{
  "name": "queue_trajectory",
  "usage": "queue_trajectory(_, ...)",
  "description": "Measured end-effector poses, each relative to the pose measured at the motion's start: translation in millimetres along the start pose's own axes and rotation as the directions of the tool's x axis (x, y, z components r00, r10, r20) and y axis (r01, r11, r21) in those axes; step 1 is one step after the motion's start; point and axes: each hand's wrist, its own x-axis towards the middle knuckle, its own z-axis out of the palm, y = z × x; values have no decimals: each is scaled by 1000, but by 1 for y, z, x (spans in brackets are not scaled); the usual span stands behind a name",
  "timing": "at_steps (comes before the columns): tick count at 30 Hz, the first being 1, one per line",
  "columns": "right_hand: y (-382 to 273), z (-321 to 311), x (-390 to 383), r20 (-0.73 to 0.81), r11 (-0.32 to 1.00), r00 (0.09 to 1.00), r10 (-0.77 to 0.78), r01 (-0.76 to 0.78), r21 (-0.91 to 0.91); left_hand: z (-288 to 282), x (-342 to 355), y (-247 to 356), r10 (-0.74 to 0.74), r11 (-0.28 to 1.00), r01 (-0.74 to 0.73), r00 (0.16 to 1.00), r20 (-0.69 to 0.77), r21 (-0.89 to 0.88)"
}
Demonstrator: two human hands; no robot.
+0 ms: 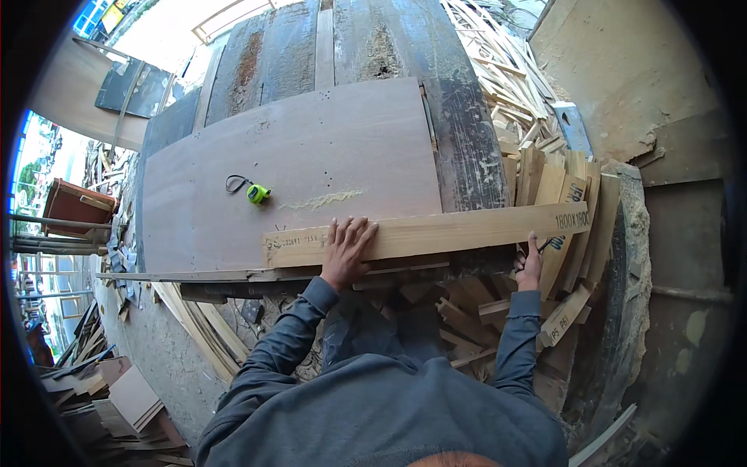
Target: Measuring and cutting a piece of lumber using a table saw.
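Evidently, the plank (436,235) is laid along the near edge of the tabletop (467,148), its right end projecting beyond. It is pressed by the spread left hand (349,253); near the right hand (528,268) (whose grip cannot be told), a dark slim object (547,244) is seen. Pressure is best applied over the supported part.

Head-worn fisheye view, steeply downward
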Motion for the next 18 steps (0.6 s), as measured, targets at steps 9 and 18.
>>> queue_trajectory(9,-30,37,15,-265,976,958,-110,54,-210,-27,45,-29,141,976,-137,990,9,-172)
queue_trajectory(18,-12,40,48,-217,997,974,-67,71,11,-41,99,-55,130,979,-113,987,90,-170)
